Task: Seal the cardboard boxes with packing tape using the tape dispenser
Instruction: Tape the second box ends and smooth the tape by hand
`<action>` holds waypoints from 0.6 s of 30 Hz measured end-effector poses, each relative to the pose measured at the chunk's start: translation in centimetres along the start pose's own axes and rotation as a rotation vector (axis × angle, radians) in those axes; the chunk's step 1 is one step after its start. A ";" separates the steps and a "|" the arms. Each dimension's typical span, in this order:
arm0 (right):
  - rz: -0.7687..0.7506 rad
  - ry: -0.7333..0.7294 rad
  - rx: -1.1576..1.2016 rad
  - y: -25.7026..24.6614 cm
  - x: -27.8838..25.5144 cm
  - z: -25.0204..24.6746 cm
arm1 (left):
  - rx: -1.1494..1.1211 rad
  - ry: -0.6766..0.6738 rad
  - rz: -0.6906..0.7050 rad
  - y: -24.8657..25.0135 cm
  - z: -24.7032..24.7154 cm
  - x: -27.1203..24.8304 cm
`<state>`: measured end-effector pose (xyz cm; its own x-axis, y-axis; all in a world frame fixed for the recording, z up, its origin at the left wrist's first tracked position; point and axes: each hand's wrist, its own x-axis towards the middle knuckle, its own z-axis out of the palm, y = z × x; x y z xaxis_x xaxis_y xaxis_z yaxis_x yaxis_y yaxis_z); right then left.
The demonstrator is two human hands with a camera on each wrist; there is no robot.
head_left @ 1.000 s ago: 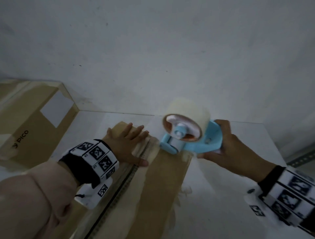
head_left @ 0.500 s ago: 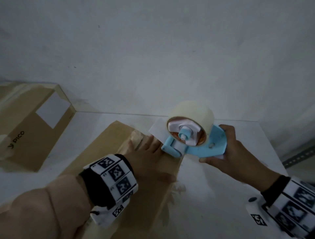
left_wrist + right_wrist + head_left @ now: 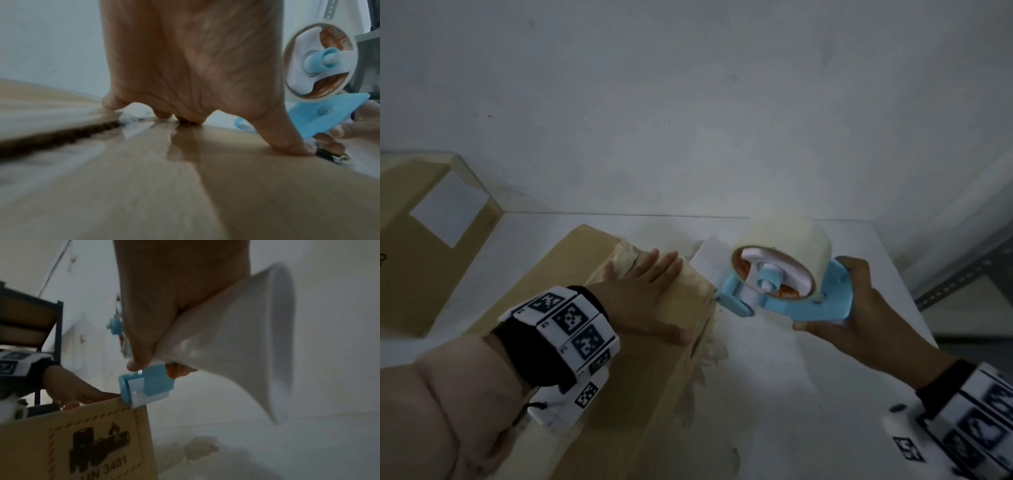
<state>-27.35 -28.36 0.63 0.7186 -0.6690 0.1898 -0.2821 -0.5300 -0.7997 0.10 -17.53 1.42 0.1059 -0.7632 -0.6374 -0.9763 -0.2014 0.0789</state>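
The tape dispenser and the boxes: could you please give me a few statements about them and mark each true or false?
1. The right hand grips the tape dispenser. True.
2. The left hand lies flat on the box. True.
3. The dispenser's nose is at the box's left edge. False: it meets the right edge, beside the left thumb.
4. The tape roll is bright red. False: it is pale cream.
5. A second box stands to the left. True.

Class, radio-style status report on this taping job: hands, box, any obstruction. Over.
Left hand flat on cardboard box, pressing tape. Right hand grips tape dispenser, nose at box's right top edge. Nothing in the way.
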 end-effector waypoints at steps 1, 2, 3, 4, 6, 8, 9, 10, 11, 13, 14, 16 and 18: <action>0.016 -0.010 0.013 0.1 0.0 0.1 | -0.001 -0.005 0.000 0.0 0.0 0.0; 0.017 -0.015 0.015 0.3 0.0 0.2 | -0.002 -0.005 0.000 0.0 -0.1 0.0; 0.005 -0.016 -0.003 0.4 0.1 0.1 | -0.003 0.000 -0.002 0.0 -0.1 -0.1; 0.000 -0.023 -0.026 0.5 0.0 -0.1 | -0.003 0.002 -0.002 0.0 -0.2 -0.1; 0.001 -0.035 -0.046 0.7 -0.2 -0.5 | -0.009 -0.001 -0.003 0.0 -0.2 -0.1; -0.005 -0.053 -0.061 0.8 -0.2 -0.5 | -0.012 0.000 -0.003 0.0 -0.1 -0.1; -0.003 -0.064 -0.079 0.8 -0.1 -0.5 | -0.012 -0.001 -0.002 0.0 -0.1 -0.1; -0.007 -0.076 -0.097 0.8 -0.1 -0.6 | -0.014 -0.003 -0.002 0.0 -0.1 -0.1; -0.015 -0.080 -0.114 0.8 0.1 -0.6 | -0.014 -0.003 -0.002 -0.1 -0.1 -0.1; -0.035 -0.069 -0.155 0.7 -0.1 -0.7 | -0.015 -0.007 -0.005 0.1 -0.2 -0.2; -0.053 -0.059 -0.180 0.7 -0.3 -0.6 | -0.013 -0.005 -0.006 0.2 -0.2 -0.2; -0.115 -0.024 -0.240 0.6 -0.5 -0.1 | -0.006 -0.002 -0.006 0.2 -0.3 -0.3; -0.188 -0.002 -0.313 1.1 -0.6 0.2 | -0.001 -0.003 -0.001 0.0 -0.2 -0.3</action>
<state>-27.97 -28.40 -0.51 0.7776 -0.5436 0.3160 -0.3253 -0.7779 -0.5377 0.07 -17.46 1.74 0.1061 -0.7615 -0.6394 -0.9760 -0.2026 0.0793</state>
